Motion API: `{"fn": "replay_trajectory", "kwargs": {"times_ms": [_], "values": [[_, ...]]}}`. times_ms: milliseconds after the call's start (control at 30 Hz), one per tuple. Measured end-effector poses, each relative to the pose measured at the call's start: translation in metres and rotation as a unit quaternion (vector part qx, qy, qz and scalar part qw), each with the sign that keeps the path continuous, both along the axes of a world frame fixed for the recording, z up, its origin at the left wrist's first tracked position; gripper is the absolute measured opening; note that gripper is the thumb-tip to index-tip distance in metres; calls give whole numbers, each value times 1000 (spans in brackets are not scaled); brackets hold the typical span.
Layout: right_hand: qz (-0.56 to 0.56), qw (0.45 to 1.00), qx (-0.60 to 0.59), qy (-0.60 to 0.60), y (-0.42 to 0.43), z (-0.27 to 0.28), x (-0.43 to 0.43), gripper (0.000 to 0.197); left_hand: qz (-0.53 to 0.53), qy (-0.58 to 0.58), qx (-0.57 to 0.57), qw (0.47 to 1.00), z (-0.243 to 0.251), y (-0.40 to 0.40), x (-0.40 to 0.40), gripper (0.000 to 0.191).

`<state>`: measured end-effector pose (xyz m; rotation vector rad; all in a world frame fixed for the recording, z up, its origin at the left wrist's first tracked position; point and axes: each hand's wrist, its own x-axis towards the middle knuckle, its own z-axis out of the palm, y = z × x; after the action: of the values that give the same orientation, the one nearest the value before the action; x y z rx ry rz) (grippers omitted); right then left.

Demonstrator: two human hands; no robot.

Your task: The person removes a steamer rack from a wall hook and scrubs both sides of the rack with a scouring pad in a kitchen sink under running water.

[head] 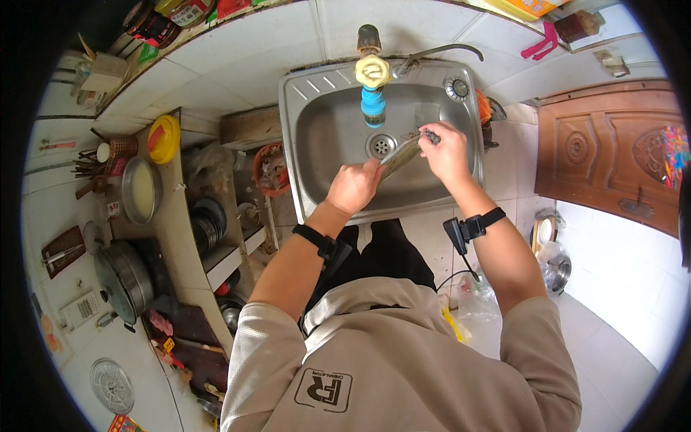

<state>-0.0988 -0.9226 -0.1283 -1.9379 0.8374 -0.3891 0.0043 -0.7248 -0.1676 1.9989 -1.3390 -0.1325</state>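
Observation:
Over the stainless steel sink (329,140), my left hand (356,186) grips the near end of a thin, flat object (402,157). It is tilted, with a pale rim and a dull greenish-brown face; its exact kind cannot be told. My right hand (445,148) is at the object's far end, pinching a dark, rough wad (431,136) that looks like a metal scourer. Just left of the object lies the drain strainer (381,144). A blue tap nozzle (373,108) under a yellow valve handle (372,71) points down into the basin.
A thin curved spout (442,49) rises behind the sink. Left of the basin stand an orange bin (271,170) with scraps and a shelf with stacked plates (208,224). A lidded pot (123,283) and a metal bowl (141,190) sit on the left counter. A brown wooden door (604,148) is at right.

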Motion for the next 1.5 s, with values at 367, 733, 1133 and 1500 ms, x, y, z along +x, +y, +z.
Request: {"fn": "replay_trajectory", "kwargs": {"times_ms": [367, 733, 1133, 1500], "values": [[7, 999, -35, 23, -18, -11, -3, 19, -10, 14, -10, 1000, 5, 4, -1, 22], [137, 981, -130, -47, 22, 14, 3, 13, -36, 68, 79, 994, 28, -3, 11, 20], [68, 978, -187, -60, 17, 11, -5, 17, 6, 48, 90, 995, 16, -22, -5, 18], [115, 974, -195, -2, 23, 13, -13, 17, 13, 20, 67, 997, 6, -10, -12, 18]]}}
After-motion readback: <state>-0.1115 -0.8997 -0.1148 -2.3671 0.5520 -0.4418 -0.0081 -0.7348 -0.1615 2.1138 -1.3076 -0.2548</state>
